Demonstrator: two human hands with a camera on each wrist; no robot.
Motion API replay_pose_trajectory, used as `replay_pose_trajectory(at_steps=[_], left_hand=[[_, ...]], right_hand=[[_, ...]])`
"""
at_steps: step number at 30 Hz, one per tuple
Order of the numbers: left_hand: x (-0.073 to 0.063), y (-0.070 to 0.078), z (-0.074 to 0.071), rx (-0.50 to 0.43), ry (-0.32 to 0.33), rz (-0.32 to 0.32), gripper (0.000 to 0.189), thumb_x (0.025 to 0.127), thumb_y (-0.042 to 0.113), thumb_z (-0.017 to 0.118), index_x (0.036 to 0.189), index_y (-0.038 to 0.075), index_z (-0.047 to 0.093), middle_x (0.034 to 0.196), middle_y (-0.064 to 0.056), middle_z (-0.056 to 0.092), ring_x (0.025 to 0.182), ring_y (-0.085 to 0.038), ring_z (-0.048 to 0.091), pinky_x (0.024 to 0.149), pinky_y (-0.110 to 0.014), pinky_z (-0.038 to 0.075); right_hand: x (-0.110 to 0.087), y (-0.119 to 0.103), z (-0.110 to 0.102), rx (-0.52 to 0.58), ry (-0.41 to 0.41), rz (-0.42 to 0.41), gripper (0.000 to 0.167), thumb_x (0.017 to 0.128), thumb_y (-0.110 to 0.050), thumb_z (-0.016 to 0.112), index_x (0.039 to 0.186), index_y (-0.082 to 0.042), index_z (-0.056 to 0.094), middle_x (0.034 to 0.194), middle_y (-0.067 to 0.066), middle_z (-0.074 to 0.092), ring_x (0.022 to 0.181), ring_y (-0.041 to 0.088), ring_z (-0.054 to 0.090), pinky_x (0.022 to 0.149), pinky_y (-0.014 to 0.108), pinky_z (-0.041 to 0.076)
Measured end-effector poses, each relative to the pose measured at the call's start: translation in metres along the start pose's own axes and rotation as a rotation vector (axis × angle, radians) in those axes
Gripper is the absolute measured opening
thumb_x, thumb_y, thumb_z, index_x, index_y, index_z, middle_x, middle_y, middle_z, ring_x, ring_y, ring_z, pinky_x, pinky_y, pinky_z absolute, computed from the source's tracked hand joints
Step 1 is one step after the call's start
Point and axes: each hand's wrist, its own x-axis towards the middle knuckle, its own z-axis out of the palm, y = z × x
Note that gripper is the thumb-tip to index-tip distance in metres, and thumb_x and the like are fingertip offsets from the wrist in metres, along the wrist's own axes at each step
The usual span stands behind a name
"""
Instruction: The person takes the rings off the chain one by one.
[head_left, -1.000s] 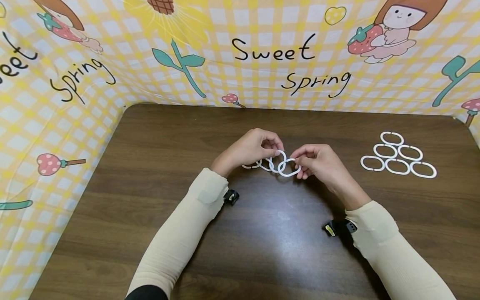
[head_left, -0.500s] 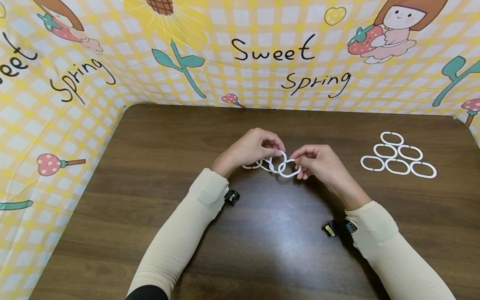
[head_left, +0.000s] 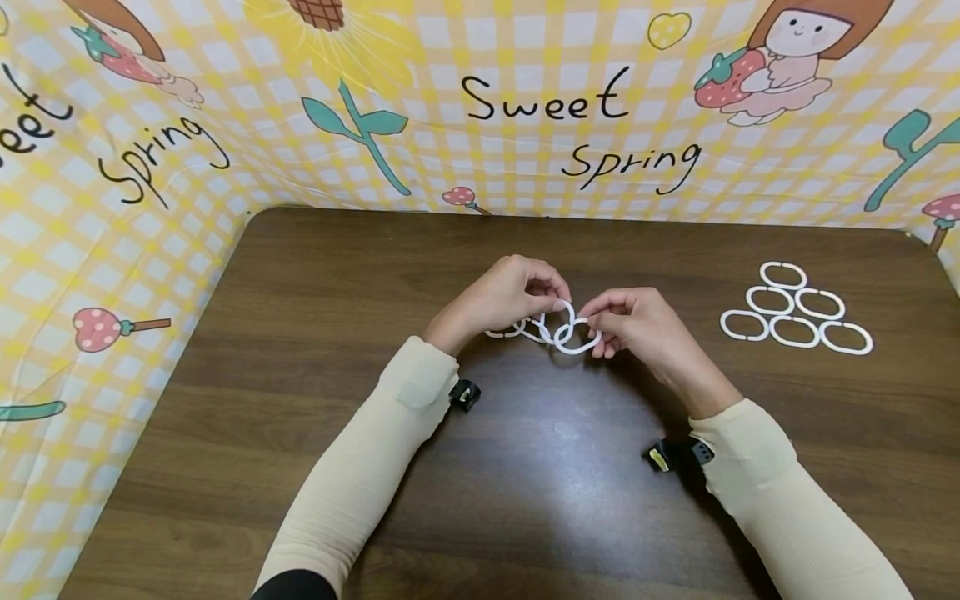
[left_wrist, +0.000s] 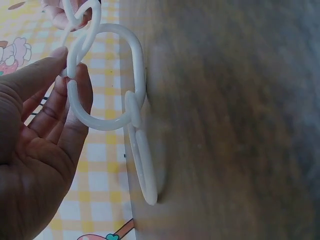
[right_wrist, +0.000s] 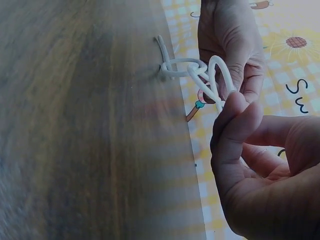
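Note:
Several white plastic chain links, joined into a short chain, run between my two hands above the table. My left hand point(head_left: 504, 293) pinches one oval link point(left_wrist: 139, 65) between thumb and fingers, near the gap in its side. From that link hangs another link point(left_wrist: 145, 165), at the chain's left end. My right hand point(head_left: 637, 329) pinches the link at the right end point(head_left: 576, 351) with thumb and forefinger. In the right wrist view my right fingertips point(right_wrist: 234, 105) cover part of this link. Whether its gap is closed cannot be seen.
Several loose white links point(head_left: 847, 352) lie flat in a triangle at the right of the brown wooden table point(head_left: 375, 500). A yellow checked cloth point(head_left: 525, 50) hangs along the back and left side. Black cameras point(head_left: 465, 395) sit on both wrists.
Almost nothing differs. Both hands keep their grip on the chain in the same spot, and the loose links lie as before.

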Motion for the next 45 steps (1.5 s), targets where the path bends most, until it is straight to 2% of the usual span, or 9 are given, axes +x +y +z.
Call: replay_pose_trajectory(at_steps=[13,22,27,32,40,45], left_hand=[[-0.001,0.0,0.001,0.002,0.003,0.025,0.005,0.094,0.016,0.079,0.096,0.011,0.079,0.097,0.0,0.074,0.087,-0.011,0.061,0.079,-0.023,0.049],[-0.003,0.0,0.002,0.009,0.004,0.039,0.006,0.094,0.015,0.079,0.096,0.01,0.08,0.097,0.0,0.073,0.087,-0.011,0.061,0.079,-0.023,0.049],[-0.004,0.001,0.001,0.023,0.006,0.049,0.004,0.094,0.014,0.079,0.096,0.011,0.08,0.097,0.0,0.074,0.087,-0.011,0.062,0.08,-0.023,0.049],[-0.005,0.001,0.0,0.01,0.01,0.032,0.004,0.094,0.015,0.079,0.096,0.011,0.079,0.096,-0.001,0.074,0.087,-0.011,0.062,0.078,-0.023,0.049],[-0.004,0.0,-0.001,0.008,0.025,0.004,0.004,0.095,0.012,0.078,0.097,0.009,0.079,0.095,-0.002,0.074,0.087,-0.011,0.061,0.078,-0.022,0.048],[-0.004,0.0,-0.003,-0.016,0.031,-0.018,0.005,0.096,0.012,0.076,0.098,0.008,0.079,0.093,-0.001,0.074,0.084,-0.01,0.06,0.076,-0.022,0.048]], right_hand=[[0.0,0.001,-0.002,0.066,-0.017,0.044,0.028,0.098,0.004,0.055,0.118,0.023,0.059,0.071,0.0,0.064,0.058,0.009,0.066,0.058,0.022,0.056],[-0.002,0.002,-0.003,0.115,-0.032,0.056,0.023,0.097,0.006,0.053,0.114,0.02,0.06,0.071,0.001,0.066,0.058,0.009,0.066,0.059,0.022,0.057],[-0.004,0.002,-0.002,0.118,-0.028,0.06,0.022,0.097,0.006,0.055,0.114,0.019,0.062,0.072,0.001,0.067,0.058,0.01,0.066,0.059,0.024,0.058],[-0.007,0.002,-0.004,0.1,-0.007,0.06,0.024,0.098,0.004,0.056,0.116,0.018,0.061,0.073,0.001,0.067,0.057,0.009,0.064,0.056,0.022,0.055],[-0.01,0.005,-0.02,0.056,0.03,0.03,0.019,0.1,0.001,0.059,0.114,0.011,0.065,0.073,-0.001,0.068,0.056,0.008,0.063,0.052,0.021,0.05],[-0.015,0.01,-0.041,0.063,0.056,0.023,0.014,0.101,-0.001,0.06,0.104,-0.005,0.073,0.075,-0.002,0.07,0.059,0.009,0.066,0.056,0.022,0.054]])
